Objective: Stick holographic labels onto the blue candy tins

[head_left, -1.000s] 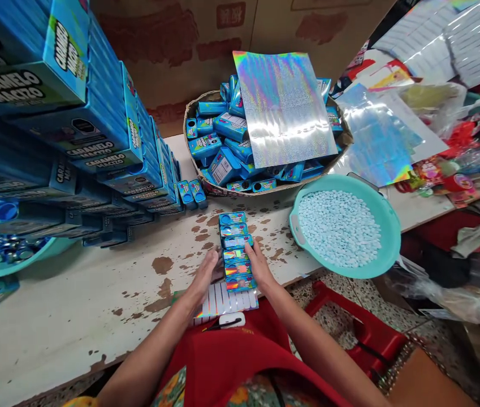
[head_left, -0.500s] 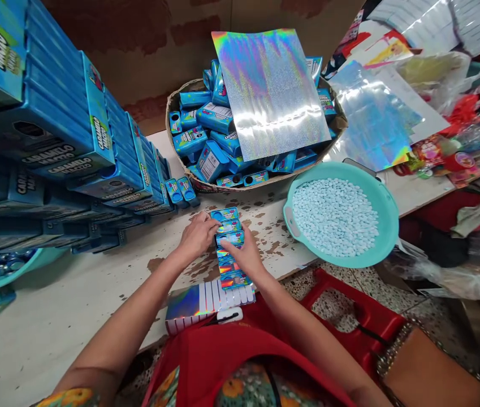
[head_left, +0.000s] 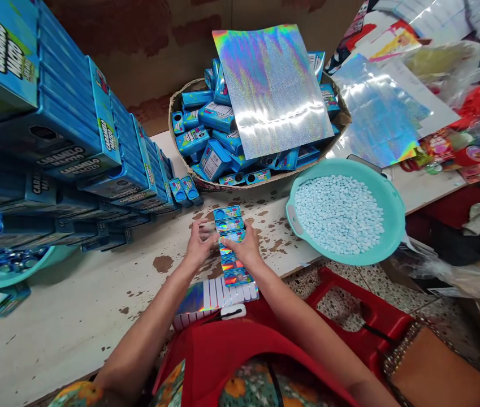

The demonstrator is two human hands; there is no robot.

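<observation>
Several small blue boxes (head_left: 227, 212) stand in a column on the white table, shiny strips showing on the nearer ones. At the column's left side is my left hand (head_left: 200, 242), its fingers apart and partly smeared by motion. My right hand (head_left: 246, 247) grips a box in the middle of the column, thumb on top and fingers along the right side. Between the column and my red apron lies a holographic sheet of cut strips (head_left: 218, 294).
Behind the column is a cardboard box (head_left: 260, 182) of blue boxes under a holographic sheet (head_left: 276, 96). Stacked blue boxes (head_left: 74, 124) rise at left. A teal basin (head_left: 392, 226) of pale candies is at right, near a red stool (head_left: 375, 308).
My left hand has drawn back slightly from the upper boxes and its fingers have spread. My right hand stays on the column. The view has shifted a little.
</observation>
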